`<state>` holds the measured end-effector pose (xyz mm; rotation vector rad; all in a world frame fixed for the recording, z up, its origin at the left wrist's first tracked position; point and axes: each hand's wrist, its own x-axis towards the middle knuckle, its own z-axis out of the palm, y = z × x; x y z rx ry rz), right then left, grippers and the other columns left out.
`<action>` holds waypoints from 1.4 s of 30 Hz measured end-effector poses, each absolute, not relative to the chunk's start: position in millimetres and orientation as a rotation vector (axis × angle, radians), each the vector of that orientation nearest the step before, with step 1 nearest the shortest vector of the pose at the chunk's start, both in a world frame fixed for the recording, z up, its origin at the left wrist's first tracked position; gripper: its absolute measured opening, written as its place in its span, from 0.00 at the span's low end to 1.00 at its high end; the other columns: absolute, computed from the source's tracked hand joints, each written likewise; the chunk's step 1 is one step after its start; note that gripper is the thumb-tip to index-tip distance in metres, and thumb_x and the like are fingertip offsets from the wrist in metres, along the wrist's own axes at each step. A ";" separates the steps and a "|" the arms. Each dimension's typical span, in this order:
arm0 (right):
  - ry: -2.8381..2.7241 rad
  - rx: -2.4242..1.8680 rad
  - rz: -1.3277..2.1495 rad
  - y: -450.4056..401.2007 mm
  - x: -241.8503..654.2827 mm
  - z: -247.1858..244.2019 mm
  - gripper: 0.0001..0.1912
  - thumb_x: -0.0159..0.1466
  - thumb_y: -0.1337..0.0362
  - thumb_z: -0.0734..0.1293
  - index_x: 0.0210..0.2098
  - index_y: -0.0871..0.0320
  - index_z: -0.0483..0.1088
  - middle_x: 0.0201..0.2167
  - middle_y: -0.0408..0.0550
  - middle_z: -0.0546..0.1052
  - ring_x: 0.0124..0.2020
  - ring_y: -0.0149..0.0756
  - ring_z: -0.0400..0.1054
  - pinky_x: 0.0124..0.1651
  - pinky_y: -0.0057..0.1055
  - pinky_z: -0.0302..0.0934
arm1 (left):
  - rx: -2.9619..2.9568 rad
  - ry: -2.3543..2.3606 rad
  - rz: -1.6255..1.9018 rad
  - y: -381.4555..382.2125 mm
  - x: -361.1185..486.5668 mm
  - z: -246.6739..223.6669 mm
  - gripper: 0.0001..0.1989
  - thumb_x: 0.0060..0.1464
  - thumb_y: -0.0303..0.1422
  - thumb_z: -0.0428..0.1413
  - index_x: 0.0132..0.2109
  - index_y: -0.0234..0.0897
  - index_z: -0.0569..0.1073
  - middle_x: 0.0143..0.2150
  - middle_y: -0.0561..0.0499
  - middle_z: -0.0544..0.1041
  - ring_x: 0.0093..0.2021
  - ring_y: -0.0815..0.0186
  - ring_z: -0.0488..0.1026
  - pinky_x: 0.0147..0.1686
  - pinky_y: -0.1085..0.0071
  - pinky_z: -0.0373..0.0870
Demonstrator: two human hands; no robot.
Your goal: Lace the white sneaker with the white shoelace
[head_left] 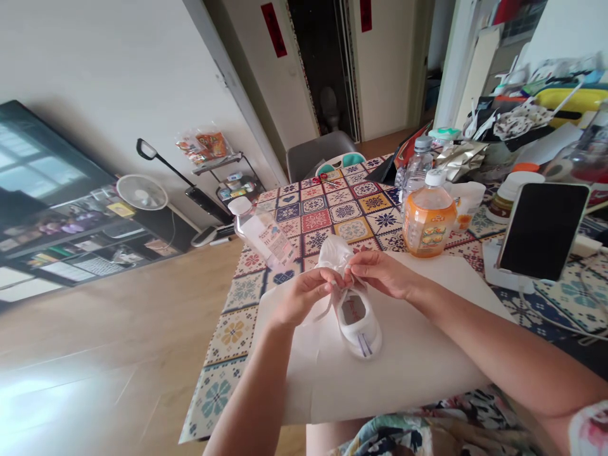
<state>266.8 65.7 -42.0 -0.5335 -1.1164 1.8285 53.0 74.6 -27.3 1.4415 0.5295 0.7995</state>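
Two arms reached in from the bottom of the view, the left arm (pixel 251 392) steeply and the right arm (pixel 503 348) at a lower slant, and met above a white shoe (pixel 356 323) lying on a sheet of white paper (pixel 418 361). The left hand (pixel 301 296) was palm down, its fingers curled closed on a white lace (pixel 323 310). The right hand (pixel 380 273) came from the other side, fingers lightly bent, their tips almost touching the left's at crumpled white material (pixel 335 253) on the shoe; whether they gripped anything could not be told. An orange-labelled plastic bottle (pixel 430 218) stood just beyond, on a patterned tablecloth (pixel 332 215).
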 end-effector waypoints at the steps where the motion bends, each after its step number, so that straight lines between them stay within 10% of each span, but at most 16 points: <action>1: -1.116 -0.556 1.792 64.4 264.0 -42.9 0.15 0.51 0.55 0.79 0.30 0.58 0.79 0.27 0.44 0.79 0.32 0.32 0.72 0.44 0.33 0.64 | 1.405 0.537 0.836 72.5 56.5 -27.4 0.12 0.53 0.40 0.64 0.34 0.35 0.76 0.34 0.48 0.77 0.39 0.62 0.74 0.46 0.65 0.66; 8: -1.247 -0.739 1.528 55.3 254.1 -41.6 0.16 0.55 0.53 0.76 0.35 0.59 0.77 0.27 0.43 0.78 0.28 0.29 0.68 0.35 0.28 0.63 | 1.231 0.707 0.980 64.0 73.1 -35.2 0.16 0.45 0.40 0.69 0.34 0.35 0.75 0.31 0.52 0.75 0.29 0.71 0.70 0.30 0.74 0.65; 28: -1.303 -0.892 1.299 48.7 252.5 -36.9 0.20 0.59 0.45 0.70 0.31 0.56 0.67 0.23 0.41 0.71 0.24 0.31 0.67 0.28 0.29 0.62 | 1.293 0.815 0.973 58.2 81.9 -28.0 0.17 0.42 0.40 0.70 0.29 0.36 0.72 0.24 0.52 0.78 0.27 0.67 0.75 0.34 0.69 0.71; 38: -1.761 -0.975 1.039 54.7 265.9 -30.6 0.11 0.59 0.55 0.72 0.32 0.58 0.75 0.36 0.48 0.76 0.41 0.39 0.69 0.45 0.34 0.62 | 1.253 0.887 1.024 64.5 76.4 -34.8 0.17 0.38 0.40 0.71 0.33 0.35 0.80 0.27 0.51 0.79 0.27 0.69 0.72 0.29 0.72 0.67; 42: -1.612 -0.947 1.446 57.5 266.2 -34.5 0.14 0.60 0.54 0.69 0.33 0.59 0.74 0.33 0.46 0.74 0.38 0.37 0.69 0.41 0.32 0.62 | 1.283 0.912 1.022 65.1 75.5 -33.1 0.17 0.38 0.42 0.71 0.31 0.35 0.81 0.25 0.52 0.78 0.26 0.70 0.70 0.27 0.73 0.64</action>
